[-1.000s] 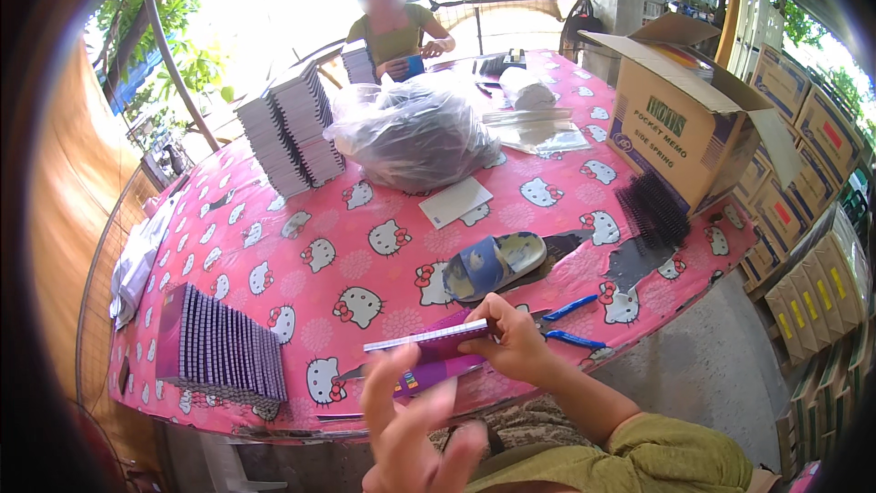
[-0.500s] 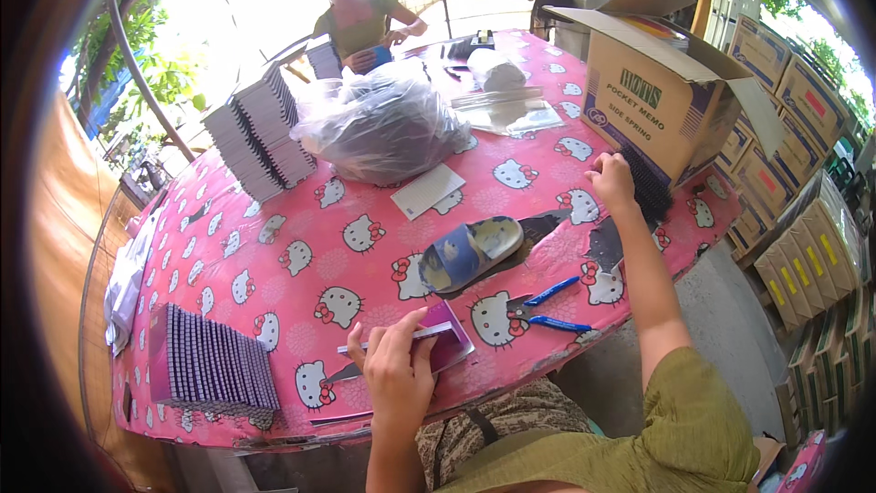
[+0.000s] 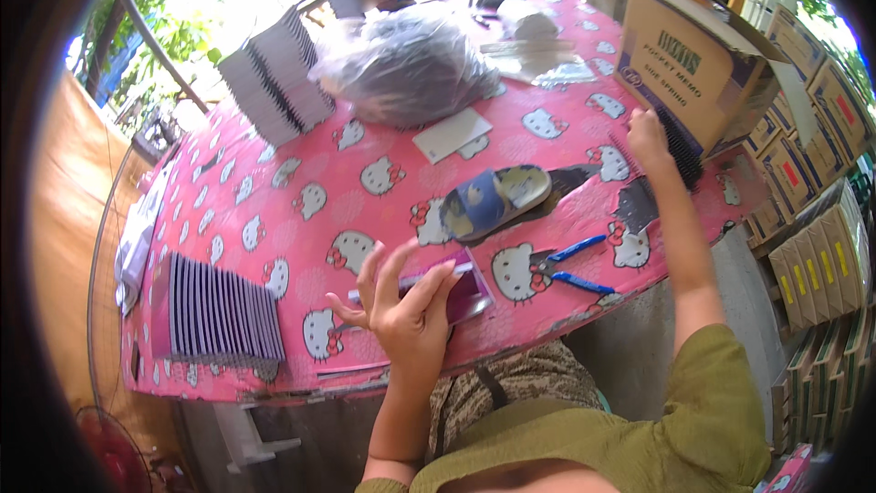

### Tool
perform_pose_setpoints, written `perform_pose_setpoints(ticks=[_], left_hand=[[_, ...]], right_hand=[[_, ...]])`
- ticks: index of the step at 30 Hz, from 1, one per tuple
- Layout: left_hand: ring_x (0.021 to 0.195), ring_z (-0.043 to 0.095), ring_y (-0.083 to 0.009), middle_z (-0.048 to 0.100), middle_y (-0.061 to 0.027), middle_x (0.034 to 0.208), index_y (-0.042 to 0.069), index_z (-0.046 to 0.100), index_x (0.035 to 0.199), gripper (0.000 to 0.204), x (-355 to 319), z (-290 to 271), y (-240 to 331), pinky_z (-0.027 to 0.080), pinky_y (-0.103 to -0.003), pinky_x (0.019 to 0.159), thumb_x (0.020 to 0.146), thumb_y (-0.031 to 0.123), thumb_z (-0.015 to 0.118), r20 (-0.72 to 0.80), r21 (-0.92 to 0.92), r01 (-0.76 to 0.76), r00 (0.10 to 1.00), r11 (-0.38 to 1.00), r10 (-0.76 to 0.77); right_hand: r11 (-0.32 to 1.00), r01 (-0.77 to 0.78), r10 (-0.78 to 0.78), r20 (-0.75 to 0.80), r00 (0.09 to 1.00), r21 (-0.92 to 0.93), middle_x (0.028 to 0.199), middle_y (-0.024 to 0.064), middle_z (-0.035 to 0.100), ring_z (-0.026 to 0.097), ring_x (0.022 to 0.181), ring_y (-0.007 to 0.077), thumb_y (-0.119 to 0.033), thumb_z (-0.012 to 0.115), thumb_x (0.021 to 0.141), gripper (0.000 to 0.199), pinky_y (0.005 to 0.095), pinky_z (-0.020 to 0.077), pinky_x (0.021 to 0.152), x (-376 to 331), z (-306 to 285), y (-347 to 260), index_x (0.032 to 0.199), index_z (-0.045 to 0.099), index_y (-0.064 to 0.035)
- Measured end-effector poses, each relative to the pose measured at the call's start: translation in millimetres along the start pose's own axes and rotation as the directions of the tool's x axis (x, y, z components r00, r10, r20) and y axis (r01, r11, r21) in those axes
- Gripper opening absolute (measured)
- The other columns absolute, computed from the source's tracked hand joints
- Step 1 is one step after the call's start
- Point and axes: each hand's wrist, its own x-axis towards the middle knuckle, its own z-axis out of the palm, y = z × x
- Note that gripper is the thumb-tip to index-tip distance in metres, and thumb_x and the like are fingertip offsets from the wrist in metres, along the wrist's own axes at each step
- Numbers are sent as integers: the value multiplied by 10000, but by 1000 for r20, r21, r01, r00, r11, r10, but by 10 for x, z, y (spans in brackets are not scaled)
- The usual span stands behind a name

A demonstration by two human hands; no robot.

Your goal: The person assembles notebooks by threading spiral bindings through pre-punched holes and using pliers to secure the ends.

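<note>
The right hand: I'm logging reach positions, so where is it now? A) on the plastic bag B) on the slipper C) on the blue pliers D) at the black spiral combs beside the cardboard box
D: the right hand is stretched out to the black combs next to the box, away from the pliers.

On your pink cartoon-cat tablecloth [image 3: 301, 183] a blue sandal [image 3: 493, 201] lies near the middle, with blue-handled pliers [image 3: 566, 265] just beside the near edge. A row of dark booklets [image 3: 219, 319] lies at your left. Farther away you see a clear plastic bag [image 3: 406, 68], a white card [image 3: 453, 134] and stacked booklets [image 3: 274, 82].
</note>
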Motion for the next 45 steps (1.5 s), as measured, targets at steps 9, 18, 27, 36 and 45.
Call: perform_pose_setpoints(ticks=[9, 18, 27, 36, 45], left_hand=[[875, 541, -187, 659, 20, 785, 141, 752, 835, 153, -122, 11, -141, 324, -348, 877, 691, 176, 791, 52, -301, 92, 995, 949, -80], [818, 532, -153, 665, 36, 769, 133, 741, 835, 176, -151, -27, -170, 235, -366, 963, 694, 223, 797, 59, -299, 100, 994, 949, -87], [784, 520, -162, 671, 12, 777, 107, 742, 843, 191, -182, -1, -161, 357, -290, 812, 681, 178, 813, 29, -326, 99, 995, 940, -95], [787, 549, -164, 682, 0, 808, 116, 727, 858, 184, -150, -57, -104, 273, -386, 927, 686, 111, 793, 86, -279, 120, 991, 953, -100], [787, 588, -172, 700, -39, 839, 75, 707, 802, 171, -145, -154, -184, 437, -286, 737, 660, 19, 782, 41, -329, 52, 998, 943, -41]], right_hand=[[229, 184, -626, 0, 780, 956, 863, 90, 646, 616, 755, 151, 49, 680, 767, 246, 280, 504, 655, -1827, -1171, -1488, 1000, 691, -29], [255, 324, -615, -106, 782, 911, 833, 85, 636, 627, 746, 206, -17, 723, 744, 188, 302, 492, 664, -1822, -1123, -1559, 928, 700, -44], [173, 303, -777, -59, 627, 937, 781, 88, 641, 619, 686, 162, 106, 553, 777, 284, 268, 486, 588, -1737, -1089, -1569, 993, 684, -23], [267, 481, -675, -194, 712, 835, 804, 100, 586, 607, 680, 260, -113, 653, 823, 163, 364, 478, 568, -1849, -1137, -1673, 972, 596, -75], [400, 580, -719, -150, 679, 709, 783, 57, 552, 606, 692, 273, -229, 686, 804, 177, 377, 469, 534, -1955, -1251, -1865, 852, 584, -92]])
